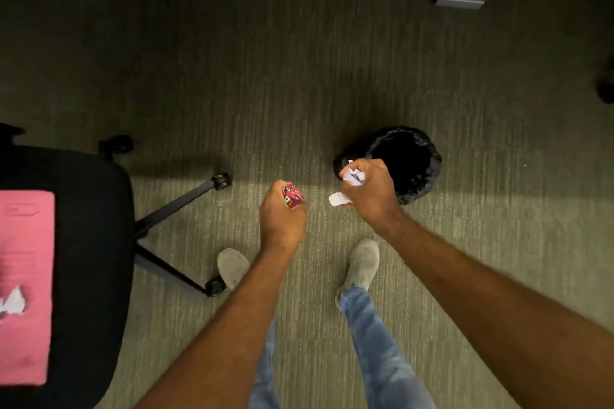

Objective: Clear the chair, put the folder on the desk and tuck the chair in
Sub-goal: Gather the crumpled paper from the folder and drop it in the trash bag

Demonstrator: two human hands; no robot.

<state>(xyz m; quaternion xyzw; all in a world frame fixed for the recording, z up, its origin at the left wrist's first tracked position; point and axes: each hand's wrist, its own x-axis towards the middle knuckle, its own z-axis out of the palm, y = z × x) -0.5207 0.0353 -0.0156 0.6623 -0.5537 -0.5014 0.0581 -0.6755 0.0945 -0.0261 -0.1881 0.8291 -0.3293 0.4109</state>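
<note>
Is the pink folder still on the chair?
Yes. The pink folder lies flat on the black chair seat, and a bit of white paper rests on it.

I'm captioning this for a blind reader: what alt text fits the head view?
Seen from above, a person's right hand holds crumpled white paper beside a black-lined bin; the left hand grips a red wrapper. A pink folder lies on a black office chair.

Pink folder (25,285) lies flat on the black chair (93,242) seat (paper scrap atop).
</note>
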